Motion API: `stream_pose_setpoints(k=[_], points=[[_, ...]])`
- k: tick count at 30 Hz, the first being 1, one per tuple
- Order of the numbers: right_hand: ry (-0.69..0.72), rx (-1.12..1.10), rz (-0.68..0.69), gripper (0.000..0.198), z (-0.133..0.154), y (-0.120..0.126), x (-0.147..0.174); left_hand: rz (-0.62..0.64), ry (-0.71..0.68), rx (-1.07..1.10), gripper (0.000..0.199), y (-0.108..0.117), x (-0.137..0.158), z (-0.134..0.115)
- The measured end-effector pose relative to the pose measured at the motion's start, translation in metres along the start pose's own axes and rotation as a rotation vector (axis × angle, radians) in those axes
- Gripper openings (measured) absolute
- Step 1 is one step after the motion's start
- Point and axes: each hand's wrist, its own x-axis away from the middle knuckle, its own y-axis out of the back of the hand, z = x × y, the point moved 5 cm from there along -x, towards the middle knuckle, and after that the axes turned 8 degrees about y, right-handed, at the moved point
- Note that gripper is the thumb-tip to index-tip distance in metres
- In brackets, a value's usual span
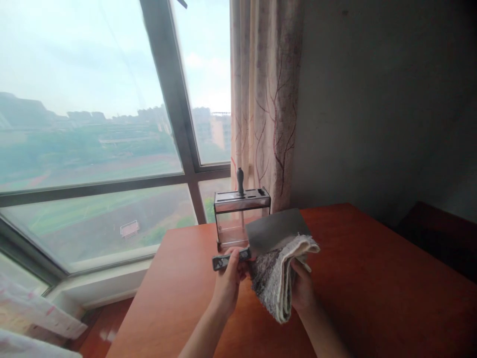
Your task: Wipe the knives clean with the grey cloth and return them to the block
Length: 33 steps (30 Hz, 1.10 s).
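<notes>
A cleaver (276, 226) with a broad grey blade and a dark handle is held up over the table. My left hand (231, 276) is closed around its handle close to the blade. A folded grey and white cloth (278, 273) lies against the lower part of the blade, hiding that edge. My right hand (301, 286) grips the cloth from the right side, its fingers partly covered by the folds. Behind the cleaver stands a knife block (242, 204) with clear walls and a slotted top. One dark-handled knife (240, 181) is upright in it.
The reddish-brown wooden table (179, 278) spreads under my hands and to the right. Its far left edge runs beside a large window (93, 99). A patterned curtain (266, 99) hangs behind the knife block, next to a grey wall (372, 99).
</notes>
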Motion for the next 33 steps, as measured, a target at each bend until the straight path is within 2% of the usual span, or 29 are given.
stream_pose_setpoints(k=[3,5,8,12,17,20,26,33], points=[[-0.028,0.013,-0.031,0.024,-0.004,-0.007,-0.002,-0.03,-0.007,-0.215,0.032,-0.004,0.004,0.008],[0.043,0.022,-0.071,0.024,0.004,-0.005,-0.009,-0.003,0.001,-0.292,0.035,-0.007,0.005,0.01],[0.208,0.023,-0.175,0.025,0.025,0.011,-0.02,0.101,0.041,-0.336,0.038,-0.012,0.006,0.012],[0.32,-0.035,-0.256,0.022,0.05,0.033,-0.028,0.092,0.052,-0.316,0.038,-0.008,0.005,0.011],[0.304,-0.133,-0.27,0.02,0.063,0.041,-0.029,0.25,0.167,-0.223,0.044,-0.007,0.004,0.009],[0.299,-0.197,-0.283,0.019,0.065,0.04,-0.027,0.304,0.199,-0.275,0.044,-0.009,0.004,0.009],[0.211,-0.16,-0.22,0.017,0.043,0.026,-0.022,0.29,0.124,-0.493,0.033,-0.017,0.004,0.024],[0.09,-0.032,-0.119,0.03,0.011,0.005,-0.013,0.222,-0.038,-0.586,0.038,-0.018,0.007,0.03]])
